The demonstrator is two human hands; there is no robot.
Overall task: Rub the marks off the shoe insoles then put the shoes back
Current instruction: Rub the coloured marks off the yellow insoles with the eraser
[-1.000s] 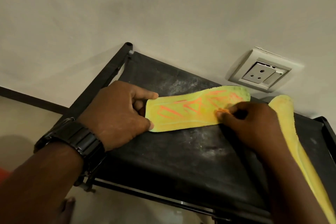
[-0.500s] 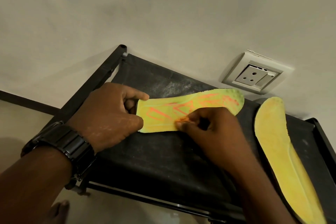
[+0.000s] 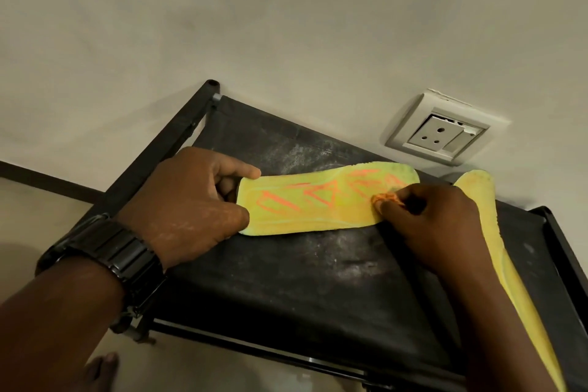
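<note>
A yellow-green insole (image 3: 318, 204) with orange marks lies flat on the black fabric shelf of a rack (image 3: 286, 280). My left hand (image 3: 187, 200), with a black watch on its wrist, pinches the insole's heel end between thumb and fingers. My right hand (image 3: 429, 223) pinches a small orange-stained wad (image 3: 386, 199) and presses it on the insole near the toe end. A second yellow insole (image 3: 486, 216) lies along the shelf's right side, partly hidden behind my right forearm. No shoes are in view.
The rack stands against a pale wall with a white power socket (image 3: 440, 134) just above its back edge. Dusty white smears cover the shelf fabric. The black metal frame (image 3: 165, 149) borders the shelf on the left. Bare toes (image 3: 101, 369) show on the floor below.
My right hand with the wad slid from the insole's middle back toward the toe end, after moving the other way before. The left hand kept its hold on the heel end.
</note>
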